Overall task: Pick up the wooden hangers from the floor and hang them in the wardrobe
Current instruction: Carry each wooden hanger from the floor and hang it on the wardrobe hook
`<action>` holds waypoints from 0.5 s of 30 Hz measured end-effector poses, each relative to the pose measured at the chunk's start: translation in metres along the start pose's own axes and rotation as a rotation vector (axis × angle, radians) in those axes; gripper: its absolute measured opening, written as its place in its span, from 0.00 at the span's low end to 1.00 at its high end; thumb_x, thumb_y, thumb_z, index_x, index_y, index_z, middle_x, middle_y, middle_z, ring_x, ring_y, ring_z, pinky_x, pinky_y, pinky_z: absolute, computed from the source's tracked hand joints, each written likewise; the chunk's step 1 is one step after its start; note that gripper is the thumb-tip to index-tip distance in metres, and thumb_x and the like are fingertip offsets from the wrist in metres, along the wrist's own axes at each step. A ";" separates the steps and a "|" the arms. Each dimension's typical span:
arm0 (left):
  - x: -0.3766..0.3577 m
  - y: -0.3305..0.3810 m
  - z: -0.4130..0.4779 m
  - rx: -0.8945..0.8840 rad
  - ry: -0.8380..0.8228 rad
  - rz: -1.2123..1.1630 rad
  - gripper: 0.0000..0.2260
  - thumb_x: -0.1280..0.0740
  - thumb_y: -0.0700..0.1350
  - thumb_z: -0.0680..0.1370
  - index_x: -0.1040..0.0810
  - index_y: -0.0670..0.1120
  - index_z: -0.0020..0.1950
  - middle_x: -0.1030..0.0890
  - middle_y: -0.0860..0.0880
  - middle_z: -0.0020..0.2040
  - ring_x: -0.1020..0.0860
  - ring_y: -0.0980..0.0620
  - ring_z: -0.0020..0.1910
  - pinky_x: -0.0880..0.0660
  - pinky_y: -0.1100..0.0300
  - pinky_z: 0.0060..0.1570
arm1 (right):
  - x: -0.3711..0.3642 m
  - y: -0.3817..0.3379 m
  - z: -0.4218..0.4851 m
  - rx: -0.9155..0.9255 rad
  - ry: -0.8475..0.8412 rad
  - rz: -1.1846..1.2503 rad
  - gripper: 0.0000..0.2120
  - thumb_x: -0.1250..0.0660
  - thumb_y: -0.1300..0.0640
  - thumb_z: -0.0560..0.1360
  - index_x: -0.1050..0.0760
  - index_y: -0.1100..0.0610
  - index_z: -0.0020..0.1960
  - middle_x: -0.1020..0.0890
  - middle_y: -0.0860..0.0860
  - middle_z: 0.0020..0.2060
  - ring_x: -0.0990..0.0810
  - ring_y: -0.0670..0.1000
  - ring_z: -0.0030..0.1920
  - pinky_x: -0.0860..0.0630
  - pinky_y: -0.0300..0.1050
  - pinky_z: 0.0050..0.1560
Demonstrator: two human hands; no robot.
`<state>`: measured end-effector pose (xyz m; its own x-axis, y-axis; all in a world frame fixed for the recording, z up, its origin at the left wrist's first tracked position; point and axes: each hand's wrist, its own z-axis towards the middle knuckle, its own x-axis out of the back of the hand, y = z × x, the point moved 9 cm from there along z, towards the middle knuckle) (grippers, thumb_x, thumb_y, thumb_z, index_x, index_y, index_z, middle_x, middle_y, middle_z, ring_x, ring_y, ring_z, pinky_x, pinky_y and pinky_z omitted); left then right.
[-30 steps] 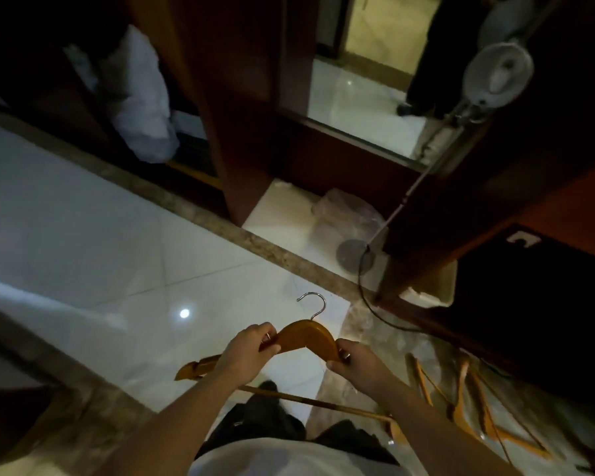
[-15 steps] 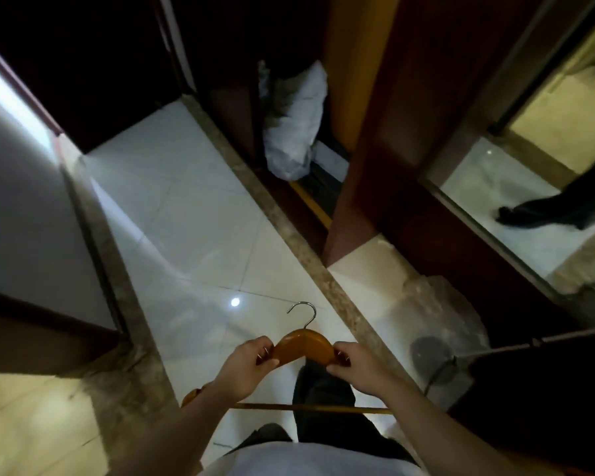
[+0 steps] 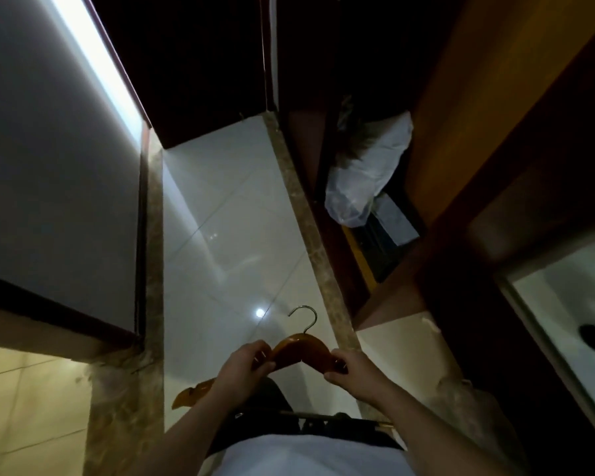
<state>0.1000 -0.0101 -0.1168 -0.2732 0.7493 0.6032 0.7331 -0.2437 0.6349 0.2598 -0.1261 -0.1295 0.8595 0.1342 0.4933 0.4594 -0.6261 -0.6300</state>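
The grip is clamping the wooden hanger (image 3: 301,348), left hand (image 3: 244,364) and right hand (image 3: 352,371) each pinching a shoulder, holding it above the floor (image 3: 220,235) with its long axis lying crosswise and its hook (image 3: 304,317) pointing away, while the open wardrobe (image 3: 437,159) is lying ahead-right, nearer the right hand.

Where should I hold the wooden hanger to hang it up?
Grip the wooden hanger on its curved shoulders, either side of the metal hook, from the near side, like the left hand and right hand. That leaves the hook free, pointing away.
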 end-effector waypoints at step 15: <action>0.179 0.059 0.247 -0.174 -0.110 0.146 0.06 0.35 0.49 0.76 0.25 0.50 0.51 0.21 0.48 0.49 0.22 0.51 0.48 0.24 0.56 0.51 | 0.162 -0.113 0.200 -0.087 0.188 0.082 0.10 0.32 0.53 0.74 0.23 0.50 0.55 0.18 0.46 0.48 0.21 0.45 0.50 0.24 0.40 0.52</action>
<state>0.2477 0.2614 -0.0908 -0.0964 0.7585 0.6445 0.6391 -0.4492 0.6243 0.3915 0.1199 -0.0979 0.8323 -0.0607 0.5510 0.3613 -0.6944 -0.6223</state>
